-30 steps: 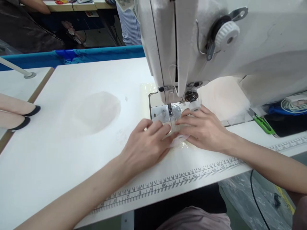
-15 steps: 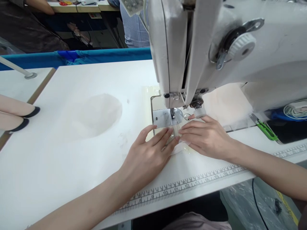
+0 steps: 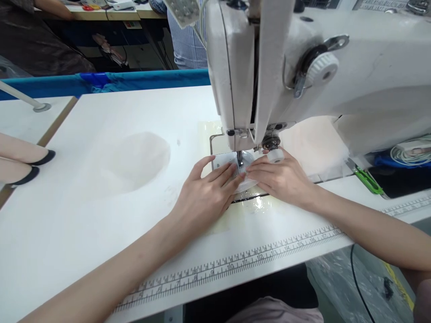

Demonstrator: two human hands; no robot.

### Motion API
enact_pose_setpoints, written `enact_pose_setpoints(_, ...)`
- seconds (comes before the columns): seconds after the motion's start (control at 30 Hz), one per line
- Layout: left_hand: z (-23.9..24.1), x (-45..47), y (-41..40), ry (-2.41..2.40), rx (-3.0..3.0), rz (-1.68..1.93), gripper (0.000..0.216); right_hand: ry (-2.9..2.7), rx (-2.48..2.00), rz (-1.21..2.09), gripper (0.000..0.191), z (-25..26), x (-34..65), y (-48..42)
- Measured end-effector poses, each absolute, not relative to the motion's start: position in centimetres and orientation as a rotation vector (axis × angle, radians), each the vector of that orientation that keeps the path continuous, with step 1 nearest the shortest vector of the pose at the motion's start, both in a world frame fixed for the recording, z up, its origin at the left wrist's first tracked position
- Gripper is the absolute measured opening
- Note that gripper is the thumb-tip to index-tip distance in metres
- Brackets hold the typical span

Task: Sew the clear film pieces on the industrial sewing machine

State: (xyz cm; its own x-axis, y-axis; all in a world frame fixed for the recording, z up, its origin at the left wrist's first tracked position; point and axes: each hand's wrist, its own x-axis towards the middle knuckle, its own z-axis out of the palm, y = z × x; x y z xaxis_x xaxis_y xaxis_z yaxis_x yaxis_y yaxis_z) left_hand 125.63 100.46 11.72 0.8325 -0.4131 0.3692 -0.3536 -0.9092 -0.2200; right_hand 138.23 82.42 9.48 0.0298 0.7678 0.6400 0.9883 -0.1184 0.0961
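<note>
A small piece of sheer white fabric lies on the sewing machine's needle plate, just in front of the presser foot. Spread over its left side, my left hand rests with outstretched fingers, the outermost digit held apart. My right hand has its fingers close together on the fabric's right side, tips near those of the left hand. Part of the fabric is hidden beneath the fingers. Above both hands stands the white sewing machine.
Pale fabric pieces lie under the machine arm, and another pale sheer piece is at left. Green-handled snips lie at right. A ruler strip follows the table's front edge. Another person's striped clothing shows behind.
Both hands have moved forward, away from the table's front edge, with the fabric toward the presser foot. More of the plate's front edge now shows. The view has shifted slightly.
</note>
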Motion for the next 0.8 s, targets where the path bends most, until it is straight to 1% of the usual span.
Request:
enact_pose_setpoints(0.17,11.6,126.1,100.7,0.581,-2.873,-0.629,0.029,-1.766,-2.017,-0.835,0.026,9.2,138.6,82.9)
enact_pose_setpoints(0.27,11.4,126.3,100.7,0.524,-2.984,-0.661,0.027,-1.712,-2.044,-0.856,0.025,9.1,138.3,83.0)
enact_pose_setpoints(0.37,11.1,126.6,100.8,0.42,-3.145,-0.656,0.027,-1.654,-2.016,-0.778,0.021,9.0,138.1,82.8)
enact_pose_setpoints(0.43,11.1,126.6,101.0,0.441,-3.176,-0.642,0.027,-1.636,-1.98,-0.714,0.019,9.0,138.0,82.6)
enact_pose_setpoints(0.5,11.1,126.4,100.9,0.531,-3.104,-0.666,0.026,-1.65,-1.94,-0.699,0.017,9.0,137.9,82.4)
enact_pose_setpoints(0.6,11.4,125.6,100.4,0.63,-2.907,-0.72,0.025,-1.705,-1.904,-0.775,0.018,9.0,137.6,82.1)
enact_pose_setpoints(0.8,11.4,124.2,99.4,0.606,-2.789,-0.683,0.03,-1.74,-1.91,-0.831,0.022,9.2,137.3,81.9)
